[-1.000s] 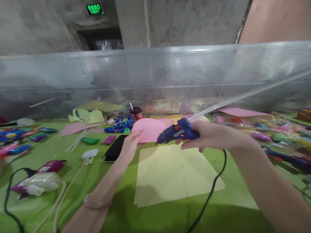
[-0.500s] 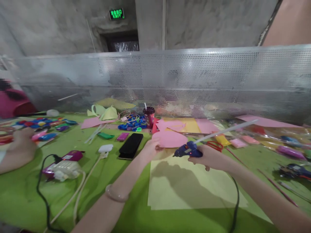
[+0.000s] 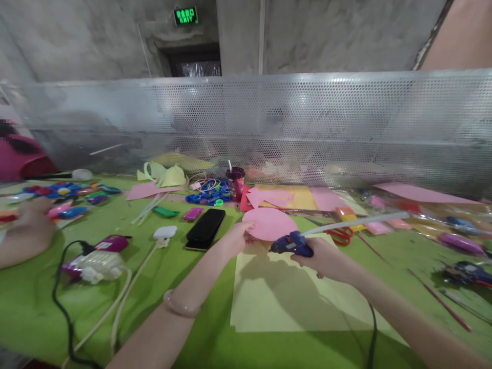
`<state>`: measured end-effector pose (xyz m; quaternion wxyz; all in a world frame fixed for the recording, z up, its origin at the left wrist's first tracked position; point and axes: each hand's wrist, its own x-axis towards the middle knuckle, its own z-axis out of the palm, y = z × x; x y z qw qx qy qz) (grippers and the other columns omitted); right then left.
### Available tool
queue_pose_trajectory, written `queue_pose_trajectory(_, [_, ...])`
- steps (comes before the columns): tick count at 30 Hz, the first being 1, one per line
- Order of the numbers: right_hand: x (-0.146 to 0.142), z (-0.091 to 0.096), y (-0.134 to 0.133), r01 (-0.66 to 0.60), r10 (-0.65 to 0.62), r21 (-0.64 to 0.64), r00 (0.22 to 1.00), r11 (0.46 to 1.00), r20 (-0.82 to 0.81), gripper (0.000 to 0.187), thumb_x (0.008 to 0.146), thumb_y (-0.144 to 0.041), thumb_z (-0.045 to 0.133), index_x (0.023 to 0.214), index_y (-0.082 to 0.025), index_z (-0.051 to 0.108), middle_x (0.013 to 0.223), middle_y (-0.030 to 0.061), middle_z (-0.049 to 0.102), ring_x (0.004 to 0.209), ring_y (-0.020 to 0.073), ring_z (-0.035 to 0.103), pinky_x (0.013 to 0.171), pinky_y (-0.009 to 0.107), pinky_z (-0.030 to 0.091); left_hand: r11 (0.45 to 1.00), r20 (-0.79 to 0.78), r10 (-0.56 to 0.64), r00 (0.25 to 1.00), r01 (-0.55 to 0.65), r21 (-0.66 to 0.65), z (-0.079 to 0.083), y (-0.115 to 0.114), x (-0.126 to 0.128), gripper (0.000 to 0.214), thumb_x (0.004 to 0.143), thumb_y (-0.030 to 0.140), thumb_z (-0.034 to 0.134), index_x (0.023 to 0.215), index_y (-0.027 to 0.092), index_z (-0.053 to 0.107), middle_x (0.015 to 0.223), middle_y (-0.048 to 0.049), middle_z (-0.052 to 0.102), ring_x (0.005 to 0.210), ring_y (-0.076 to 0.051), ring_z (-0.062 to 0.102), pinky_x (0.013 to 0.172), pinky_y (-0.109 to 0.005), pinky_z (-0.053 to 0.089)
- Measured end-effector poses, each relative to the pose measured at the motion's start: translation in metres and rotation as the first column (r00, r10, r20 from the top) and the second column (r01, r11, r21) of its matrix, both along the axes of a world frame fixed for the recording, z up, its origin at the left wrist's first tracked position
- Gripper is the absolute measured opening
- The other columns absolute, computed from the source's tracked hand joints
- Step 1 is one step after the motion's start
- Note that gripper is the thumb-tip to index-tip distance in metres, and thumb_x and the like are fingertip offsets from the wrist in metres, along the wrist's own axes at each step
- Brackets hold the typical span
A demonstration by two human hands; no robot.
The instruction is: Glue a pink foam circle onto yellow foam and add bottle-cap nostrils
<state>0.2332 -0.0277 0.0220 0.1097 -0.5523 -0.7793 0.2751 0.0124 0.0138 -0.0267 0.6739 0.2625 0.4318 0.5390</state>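
Observation:
My left hand (image 3: 232, 240) pinches the near left edge of a round pink paper cutout (image 3: 270, 223) held just above the table. My right hand (image 3: 322, 258) grips a blue hot glue gun (image 3: 292, 244) with a long clear glue stick (image 3: 353, 222) poking out behind it. The gun's nozzle points left, close to the cutout's near edge. Under both hands lies a pale yellow paper sheet (image 3: 292, 297) on the green table cover (image 3: 146, 292). The gun's black cord (image 3: 372, 333) trails toward me.
A black phone (image 3: 205, 229) lies left of the cutout. Red-handled scissors (image 3: 340, 234) sit to its right. A white and purple power strip with cables (image 3: 94, 259) lies at left. Another person's arm (image 3: 23, 236) rests at far left. A perforated metal screen (image 3: 269, 128) backs the table.
The view has settled lower and wider. Both hands have come down toward the table with the cutout and glue gun, the gun's nozzle staying near the cutout's edge.

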Motion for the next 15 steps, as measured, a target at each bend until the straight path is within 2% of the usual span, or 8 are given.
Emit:
queue_pose_trajectory(2, [-0.002,0.001,-0.001,0.018,-0.018,0.013,1.0,1.0,0.013,0.025,0.076,-0.04,0.052,0.08,-0.015,0.059,0.07,0.0036,0.063,0.041,0.0085,0.054,0.035,0.018,0.044,1.0,0.027,0.006,1.0,-0.005,-0.014,0.0,0.002,-0.001,0.018,0.075,0.005,0.052,0.089,0.009,0.063,0.069,-0.0042,0.065,0.053,-0.01,0.058,0.049,-0.019,0.045])
queue_pose_trajectory(7, [-0.009,0.004,-0.003,0.019,-0.023,0.073,0.998,0.997,0.052,0.028,0.078,-0.04,0.051,0.089,-0.016,0.062,0.07,0.0041,0.066,0.039,0.0093,0.053,0.037,0.02,0.041,0.999,0.084,-0.008,0.996,0.012,-0.041,-0.001,0.007,-0.003,0.015,0.077,0.008,0.055,0.089,0.009,0.065,0.078,-0.0067,0.069,0.063,-0.013,0.063,0.058,-0.021,0.05])
queue_pose_trajectory(15, [-0.014,0.003,-0.001,0.048,-0.055,0.062,0.992,0.997,0.117,0.03,0.08,-0.042,0.048,0.078,-0.014,0.06,0.065,0.0069,0.065,0.036,0.0111,0.054,0.038,0.022,0.041,0.998,0.116,0.016,0.993,-0.009,-0.056,0.001,0.006,-0.001,0.013,0.076,0.006,0.055,0.084,0.009,0.065,0.08,-0.009,0.07,0.069,-0.016,0.064,0.067,-0.025,0.052])
